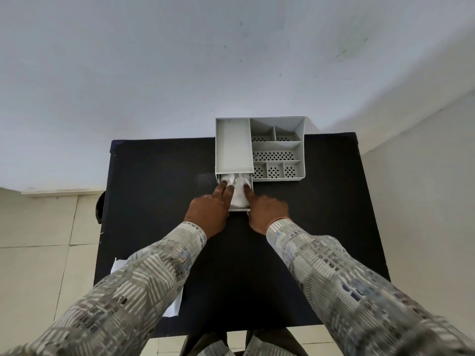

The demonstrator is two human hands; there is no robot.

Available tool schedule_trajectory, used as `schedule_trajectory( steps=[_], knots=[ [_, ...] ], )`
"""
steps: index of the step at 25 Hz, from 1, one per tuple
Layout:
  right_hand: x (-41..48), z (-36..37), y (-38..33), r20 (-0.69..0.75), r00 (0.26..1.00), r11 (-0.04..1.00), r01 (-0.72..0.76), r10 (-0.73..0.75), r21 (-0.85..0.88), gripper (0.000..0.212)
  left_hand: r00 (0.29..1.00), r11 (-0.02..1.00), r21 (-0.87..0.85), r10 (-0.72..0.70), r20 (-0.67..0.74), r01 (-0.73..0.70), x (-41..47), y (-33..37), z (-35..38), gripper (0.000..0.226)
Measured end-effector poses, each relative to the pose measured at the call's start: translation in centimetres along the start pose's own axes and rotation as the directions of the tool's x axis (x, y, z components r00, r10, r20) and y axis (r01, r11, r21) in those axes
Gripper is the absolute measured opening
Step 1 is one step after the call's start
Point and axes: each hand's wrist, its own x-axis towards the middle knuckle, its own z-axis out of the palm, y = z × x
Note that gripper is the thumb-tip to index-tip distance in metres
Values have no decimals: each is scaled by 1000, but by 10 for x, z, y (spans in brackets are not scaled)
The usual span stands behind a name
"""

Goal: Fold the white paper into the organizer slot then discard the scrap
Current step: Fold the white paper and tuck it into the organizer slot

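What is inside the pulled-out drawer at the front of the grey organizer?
The drawer holds crumpled white paper, pressed down by fingers of the left hand and right hand. The paper's far end runs under the organizer and is hidden, as is the drawer's floor.

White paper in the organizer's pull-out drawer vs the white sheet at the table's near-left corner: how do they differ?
The crumpled white paper in the grey organizer's drawer is wrinkled and pressed by fingers of both hands; the flat white sheet on the black table's corner lies smooth and is mostly hidden under the left sleeve. The drawer paper sits inside walls; the sheet overhangs the table edge. Both are white.
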Motion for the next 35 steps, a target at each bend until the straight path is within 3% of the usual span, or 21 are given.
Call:
schedule_trajectory(
  steps=[4, 6, 9, 10, 12, 15, 18, 21, 24, 28, 31, 35],
  knots=[
    [-1, -1, 0, -17, 1000, 999, -14, 15, 30, 88, 997, 994, 83, 66, 32, -69, 1, 0, 7, 79],
    [-11, 1, -1, -177, 984, 998, -3, 13, 57, 81, 998, 992, 109, 58, 40, -62, 7, 0, 2, 71],
    [-30, 10, -9, -435, 897, 987, 127, -74, 95, 65, 999, 993, 111, 22, 37, -26, 17, -2, -10, 66],
    [-31, 12, -11, -432, 892, 981, 181, -132, 74, 63, 999, 993, 118, 20, 37, -24, 20, -4, -12, 65],
    [-26, 13, -14, -295, 932, 973, 227, -209, 28, 69, 999, 992, 126, 25, 41, -30, 22, -4, -13, 63],
    [-8, 10, -12, -176, 960, 976, 211, -217, -48, 76, 998, 993, 120, 25, -56, -18, 14, -4, -6, 61],
    [3, -2, -12, -185, 956, 972, 214, -229, -95, 71, 983, 992, 118, 53, -178, -32, -1, -5, 4, 59],
    [0, -6, -14, -200, 954, 974, 213, -223, -74, 69, 990, 993, 118, 38, -138, -22, -7, -5, 0, 47],
    [-20, 1, -12, -313, 933, 982, 189, -176, 10, 66, 994, 993, 120, 7, -110, 6, 1, -4, -17, 31],
    [-31, 8, -12, -270, 956, 987, 143, -118, 73, 75, 994, 991, 131, -15, -112, 30, 9, -2, -28, 29],
    [-16, 5, -13, -244, 958, 967, 195, -152, 166, 79, 989, 994, 43, -91, -119, 97, 12, -2, -27, 32],
    [-13, 8, -8, -310, 941, 942, 219, -135, 254, 70, 974, 980, -123, -175, -146, 158, 17, -7, -31, 37]
  ],
)
